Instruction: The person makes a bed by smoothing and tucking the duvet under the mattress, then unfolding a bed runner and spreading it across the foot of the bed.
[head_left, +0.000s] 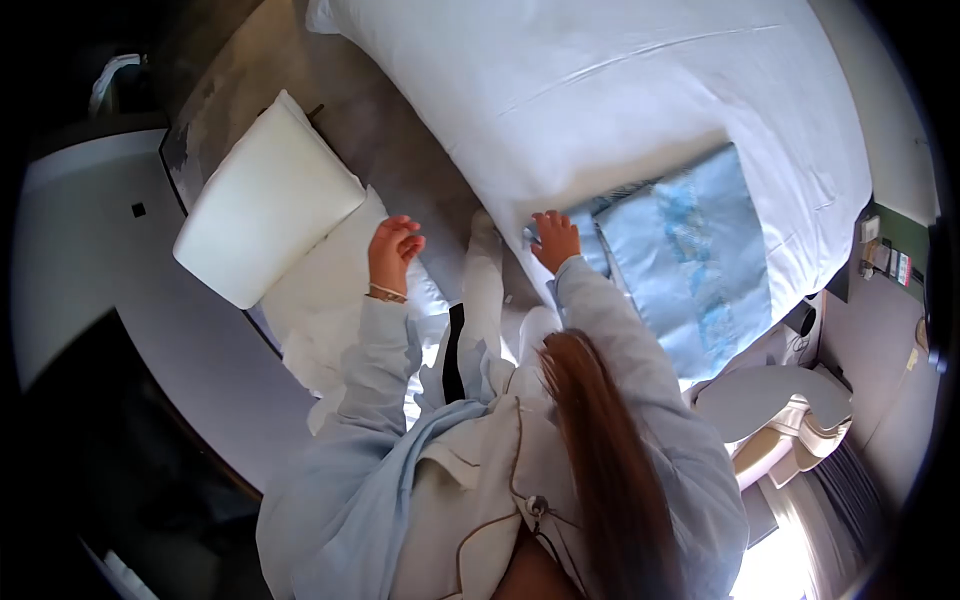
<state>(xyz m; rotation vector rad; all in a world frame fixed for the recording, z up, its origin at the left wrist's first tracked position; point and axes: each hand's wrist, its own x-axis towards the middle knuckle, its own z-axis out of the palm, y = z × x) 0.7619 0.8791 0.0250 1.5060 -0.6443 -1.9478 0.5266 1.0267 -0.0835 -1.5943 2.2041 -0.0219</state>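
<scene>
- The bed runs past the top of our view, so we miss its far edge.
- At the bed's near edge, the right hand and its sleeve cover one end of the folded blue cloth; whether they touch it, we cannot tell.
- We see the left hand with curled fingers masking part of its palm.
- Off the bed's left edge, the white cushion hides some white bedding from us.
- Beyond the bed's right edge, small items are too small for us to name.
- Glare blanks out the window.
</scene>
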